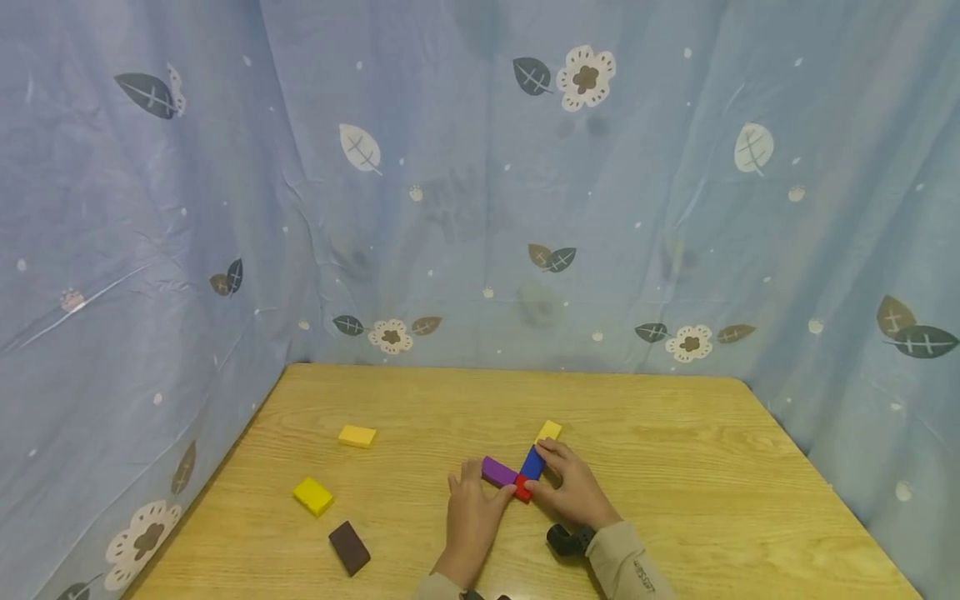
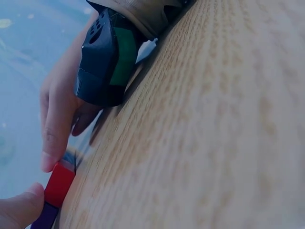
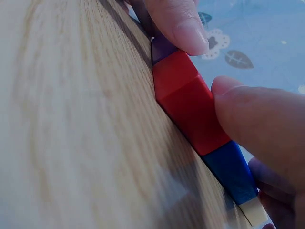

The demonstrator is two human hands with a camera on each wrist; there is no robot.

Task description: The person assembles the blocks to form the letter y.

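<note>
Four-sided blocks lie end to end in a bent row on the table: a purple block, a red block, a blue block and a light yellow block. From the left, my left hand reaches in; its thumb touches the row where purple meets red, while its other fingers lie left of the purple block. My right hand has its thumb against the red block's upper edge. Its fingers rest by the join of blue and light yellow, partly covering it.
Left of the hands lie three loose blocks: an orange-yellow block, a bright yellow block and a dark brown block. A patterned blue curtain encloses the wooden table at the back and sides.
</note>
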